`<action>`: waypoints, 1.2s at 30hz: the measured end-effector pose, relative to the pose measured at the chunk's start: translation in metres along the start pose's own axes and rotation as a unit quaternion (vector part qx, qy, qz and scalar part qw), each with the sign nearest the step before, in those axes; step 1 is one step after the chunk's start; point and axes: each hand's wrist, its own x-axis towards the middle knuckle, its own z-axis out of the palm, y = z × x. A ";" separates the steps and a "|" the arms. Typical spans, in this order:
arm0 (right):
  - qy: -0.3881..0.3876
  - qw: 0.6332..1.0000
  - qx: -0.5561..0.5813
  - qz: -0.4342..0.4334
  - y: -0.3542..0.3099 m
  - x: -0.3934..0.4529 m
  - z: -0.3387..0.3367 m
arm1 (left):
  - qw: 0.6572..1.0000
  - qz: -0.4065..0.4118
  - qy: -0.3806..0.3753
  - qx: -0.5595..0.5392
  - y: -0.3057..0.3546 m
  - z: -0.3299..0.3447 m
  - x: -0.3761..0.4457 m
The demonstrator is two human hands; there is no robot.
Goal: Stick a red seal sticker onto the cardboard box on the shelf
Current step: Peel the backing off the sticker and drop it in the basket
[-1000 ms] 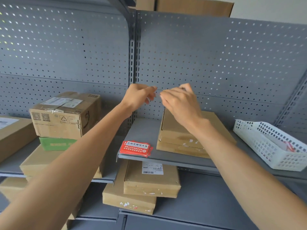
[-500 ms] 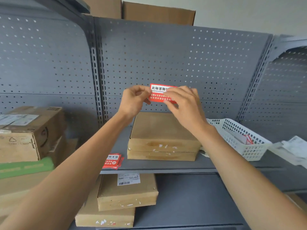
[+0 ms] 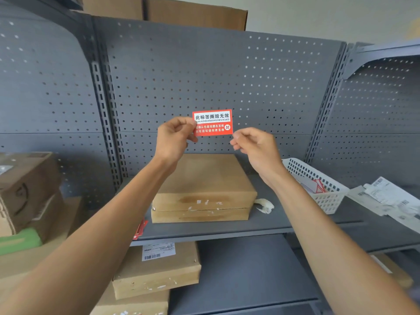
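Observation:
A red seal sticker (image 3: 213,122) with white and black print is held up in front of the perforated back panel. My left hand (image 3: 173,138) pinches its left edge. My right hand (image 3: 254,146) has its fingertips at the sticker's lower right corner. Below both hands a flat cardboard box (image 3: 204,189) lies on the grey shelf (image 3: 227,228), its front edge marked with white scraps of torn label.
A stack of red stickers (image 3: 139,229) lies at the shelf's left edge. A white mesh basket (image 3: 318,183) stands to the right, with crumpled backing paper (image 3: 264,205) and loose labels (image 3: 386,198) nearby. More cardboard boxes sit left (image 3: 25,189) and on the lower shelf (image 3: 156,269).
The view has shifted right and nearer to the box. The sticker now faces me fully, and my right hand has slid from covering it to its lower right corner.

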 end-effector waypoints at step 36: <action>0.029 0.996 0.081 -0.002 -0.009 -0.007 0.015 | 0.959 0.217 0.006 0.183 0.019 0.035 -0.030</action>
